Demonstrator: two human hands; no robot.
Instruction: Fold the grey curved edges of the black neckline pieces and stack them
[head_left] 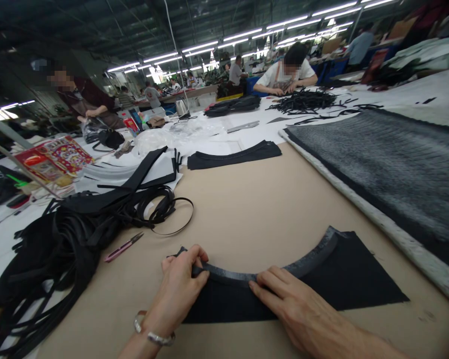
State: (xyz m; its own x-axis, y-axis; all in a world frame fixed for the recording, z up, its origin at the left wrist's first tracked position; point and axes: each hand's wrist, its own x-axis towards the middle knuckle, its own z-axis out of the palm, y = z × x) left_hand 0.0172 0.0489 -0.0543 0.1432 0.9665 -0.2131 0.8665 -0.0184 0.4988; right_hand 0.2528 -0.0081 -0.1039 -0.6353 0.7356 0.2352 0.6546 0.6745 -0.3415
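Now, both hands are on the black fabric panel [243,304], lower centre of the frame!
Head view: the left hand [179,284] pinches its curved edge between thumb and fingers; the right hand [288,294] presses the grey strip [314,257], fingers together, any pinch impossible to tell. Upper left, a person [88,97] holds a clear plastic bag [91,128], contents unclear.

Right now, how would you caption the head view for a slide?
Left hand and right hand on the curved strip of a black panel, pink snips nearby.
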